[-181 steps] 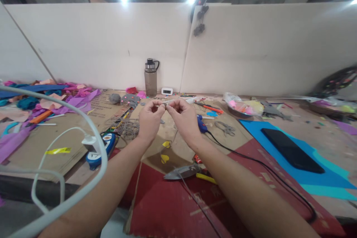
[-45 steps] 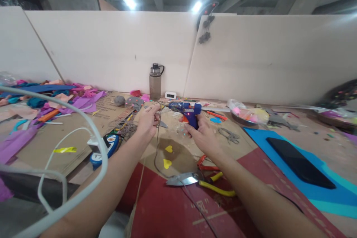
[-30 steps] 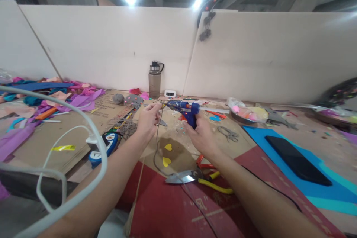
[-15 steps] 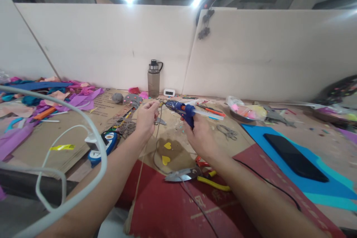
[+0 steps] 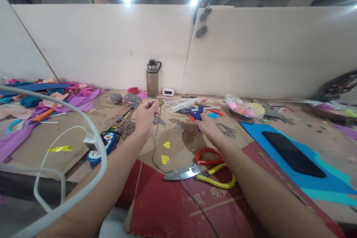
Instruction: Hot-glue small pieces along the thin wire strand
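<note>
My left hand point(image 5: 147, 114) is closed in a pinch on a small yellow piece point(image 5: 161, 103), with a thin grey cord point(image 5: 155, 145) hanging below it. To the right, my right hand point(image 5: 208, 125) grips the handle of a blue hot glue gun point(image 5: 197, 112), whose nozzle points left, low over the table. Two yellow hearts point(image 5: 165, 159) lie on the cardboard between my arms. Nearer to me rest large scissors point(image 5: 184, 173) with one red and one yellow handle, beside my right forearm.
A grey bottle point(image 5: 152, 80) and a small white clock point(image 5: 168, 92) stand at the back. On the left are a blue power strip point(image 5: 102, 149), a looping white cable point(image 5: 103, 145) and colored paper scraps point(image 5: 69, 98). A black phone point(image 5: 292, 153) lies on blue sheets at right.
My right hand has moved the glue gun away from the left hand, rightward and down toward the table. The left hand keeps its pinch. More of the scissors' handles shows.
</note>
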A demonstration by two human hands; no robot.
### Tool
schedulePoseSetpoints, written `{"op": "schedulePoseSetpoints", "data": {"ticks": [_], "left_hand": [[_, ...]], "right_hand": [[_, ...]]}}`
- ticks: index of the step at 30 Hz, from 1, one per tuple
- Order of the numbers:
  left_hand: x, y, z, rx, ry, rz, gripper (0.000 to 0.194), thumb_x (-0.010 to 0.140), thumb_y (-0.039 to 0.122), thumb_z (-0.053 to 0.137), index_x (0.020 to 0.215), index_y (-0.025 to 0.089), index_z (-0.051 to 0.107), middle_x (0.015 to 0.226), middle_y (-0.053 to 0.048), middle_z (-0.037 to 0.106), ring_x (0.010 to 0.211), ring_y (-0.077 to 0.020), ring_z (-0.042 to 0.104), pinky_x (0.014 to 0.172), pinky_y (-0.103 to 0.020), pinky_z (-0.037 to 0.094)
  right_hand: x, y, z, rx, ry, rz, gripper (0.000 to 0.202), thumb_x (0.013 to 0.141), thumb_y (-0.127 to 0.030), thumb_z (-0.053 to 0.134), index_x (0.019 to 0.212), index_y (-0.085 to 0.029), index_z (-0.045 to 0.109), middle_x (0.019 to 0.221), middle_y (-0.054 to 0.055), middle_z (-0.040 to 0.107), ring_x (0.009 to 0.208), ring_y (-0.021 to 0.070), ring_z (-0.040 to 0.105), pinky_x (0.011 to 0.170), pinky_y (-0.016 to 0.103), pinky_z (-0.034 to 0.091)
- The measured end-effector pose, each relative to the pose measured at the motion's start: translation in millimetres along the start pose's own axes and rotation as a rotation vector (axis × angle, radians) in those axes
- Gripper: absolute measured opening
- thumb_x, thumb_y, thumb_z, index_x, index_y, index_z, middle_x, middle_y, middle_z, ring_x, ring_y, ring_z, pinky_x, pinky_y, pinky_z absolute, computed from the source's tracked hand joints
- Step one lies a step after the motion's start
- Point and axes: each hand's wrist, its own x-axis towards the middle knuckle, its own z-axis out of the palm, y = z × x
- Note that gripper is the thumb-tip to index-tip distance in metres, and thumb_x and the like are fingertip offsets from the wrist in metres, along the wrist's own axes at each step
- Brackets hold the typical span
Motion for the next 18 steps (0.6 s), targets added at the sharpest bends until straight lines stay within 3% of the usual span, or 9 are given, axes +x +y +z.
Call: {"op": "schedulePoseSetpoints", "data": {"ticks": [4,6,8,10,13,15,18], "left_hand": [[-6,-1,3.1,0.133,-0.074,0.157,0.009,0.071,0.024,0.069,0.072,0.016,0.065,0.059,0.002,0.057,0.052,-0.0067,0.050,0.054,-0.019,0.042],[-8,0,4.3,0.171,-0.092,0.178,0.009,0.071,0.025,0.068,0.074,0.016,0.065,0.060,0.002,0.059,0.053,-0.0079,0.053,0.056,-0.020,0.044],[-10,1,5.6,0.181,-0.102,0.177,0.011,0.071,0.025,0.069,0.076,0.016,0.065,0.061,0.001,0.061,0.054,-0.0091,0.055,0.058,-0.022,0.045],[-12,3,7.0,0.190,-0.117,0.173,0.012,0.071,0.026,0.069,0.076,0.016,0.065,0.062,0.000,0.062,0.055,-0.0102,0.057,0.059,-0.023,0.047],[-14,5,7.5,0.243,-0.126,0.188,0.011,0.072,0.025,0.068,0.076,0.016,0.063,0.062,0.000,0.063,0.055,-0.0105,0.057,0.058,-0.022,0.046],[-15,5,6.1,0.316,-0.109,0.225,0.010,0.072,0.025,0.067,0.075,0.016,0.064,0.062,0.001,0.062,0.053,-0.0095,0.055,0.054,-0.021,0.042],[-13,5,2.9,0.403,-0.077,0.276,0.008,0.072,0.024,0.066,0.075,0.017,0.065,0.061,0.002,0.059,0.052,-0.0082,0.050,0.050,-0.019,0.038]], "right_hand": [[7,11,-6,-0.161,0.008,0.042,0.012,0.076,-0.024,0.054,0.080,-0.014,0.059,0.092,0.018,0.065,0.094,0.0293,0.062,0.079,0.035,0.044],[2,8,-11,-0.228,0.114,0.011,0.017,0.075,-0.027,0.058,0.084,-0.013,0.059,0.103,0.023,0.061,0.107,0.0342,0.056,0.089,0.042,0.040],[-6,-2,-15,-0.216,0.256,-0.085,0.018,0.078,-0.029,0.056,0.087,-0.014,0.055,0.107,0.022,0.058,0.111,0.0331,0.052,0.094,0.045,0.038],[-16,-21,-16,-0.024,0.311,-0.217,0.011,0.081,-0.028,0.049,0.087,-0.018,0.050,0.101,0.015,0.059,0.104,0.0264,0.054,0.091,0.041,0.041],[-26,-58,-5,0.491,0.156,-0.327,0.019,0.077,-0.028,0.053,0.091,-0.021,0.041,0.100,0.008,0.058,0.093,0.0180,0.058,0.087,0.036,0.045],[-28,-80,7,0.812,-0.007,-0.301,0.032,0.072,-0.028,0.058,0.095,-0.023,0.036,0.103,0.006,0.058,0.093,0.0151,0.060,0.085,0.033,0.046],[-26,-97,25,1.028,-0.127,-0.210,0.043,0.067,-0.028,0.064,0.096,-0.025,0.033,0.086,-0.002,0.060,0.075,0.0129,0.060,0.073,0.030,0.048]]}}
